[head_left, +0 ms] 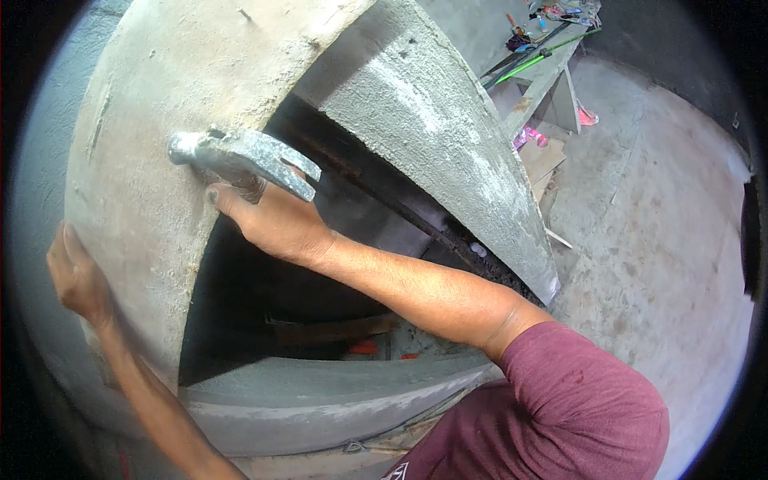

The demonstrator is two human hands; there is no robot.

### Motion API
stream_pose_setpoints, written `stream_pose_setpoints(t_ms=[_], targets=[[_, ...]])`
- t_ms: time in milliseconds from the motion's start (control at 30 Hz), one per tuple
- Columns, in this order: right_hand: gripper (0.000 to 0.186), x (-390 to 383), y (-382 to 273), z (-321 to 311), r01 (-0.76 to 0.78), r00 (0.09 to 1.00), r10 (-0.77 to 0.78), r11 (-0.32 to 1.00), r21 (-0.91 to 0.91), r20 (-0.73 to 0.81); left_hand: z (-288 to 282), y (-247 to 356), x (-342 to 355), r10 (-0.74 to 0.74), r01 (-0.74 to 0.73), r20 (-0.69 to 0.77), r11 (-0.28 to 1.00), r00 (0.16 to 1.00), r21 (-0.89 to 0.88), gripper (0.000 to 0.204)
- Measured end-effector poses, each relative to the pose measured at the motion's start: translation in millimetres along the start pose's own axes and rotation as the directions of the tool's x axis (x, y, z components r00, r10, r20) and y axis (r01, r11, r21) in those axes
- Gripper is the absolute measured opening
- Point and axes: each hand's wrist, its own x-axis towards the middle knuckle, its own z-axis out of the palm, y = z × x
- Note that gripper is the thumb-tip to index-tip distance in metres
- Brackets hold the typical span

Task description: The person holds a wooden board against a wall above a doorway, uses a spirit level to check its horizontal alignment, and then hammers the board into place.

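Observation:
A metal claw hammer is in my right hand, its round striking face towards the left and its claw towards the right. My thumb shows close under the hammer head, and the handle is hidden from this angle. Below and behind the hammer lies a wide pale wooden board with a rough, dusty surface. It touches or nearly touches the striking face; I cannot tell which. At the board's left edge, my left hand is closed round the rim, with its curled fingers partly hidden. A nail sticks up near the top.
Right of the board, a dark opening is framed by rough cement ledges. A wooden bench at the upper right carries tools and clutter, including a green strip. Concrete floor spreads to the right.

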Motion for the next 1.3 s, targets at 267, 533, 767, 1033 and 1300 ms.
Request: stream_pose_setpoints(t_ms=[267,533,767,1033,1300], targets=[[0.05,2,-12,-6,-0.224,0.969,0.218,0.973,0.048,0.117,7,23,1,-0.305,0.279,0.11,0.938,0.946,0.204,0.051],[0.041,-11,-13,-25,-0.013,0.991,0.042,0.977,-0.214,0.131,9,54,1,-0.265,0.263,-0.03,0.925,0.964,0.273,0.053],[0.041,1,-91,-91,0.037,0.989,0.028,0.905,-0.425,0.146,-1,65,0,-0.28,0.28,-0.032,0.936,0.959,0.213,0.054],[0.06,-20,-75,-174,0.036,0.997,-0.065,0.876,-0.48,-0.043,-1,66,3,-0.258,0.268,-0.075,0.94,0.963,0.211,0.043],[0.052,28,-153,-126,0.056,0.995,0.013,0.722,-0.69,0.095,6,64,0,-0.279,0.293,-0.094,0.929,0.956,0.225,0.043]])
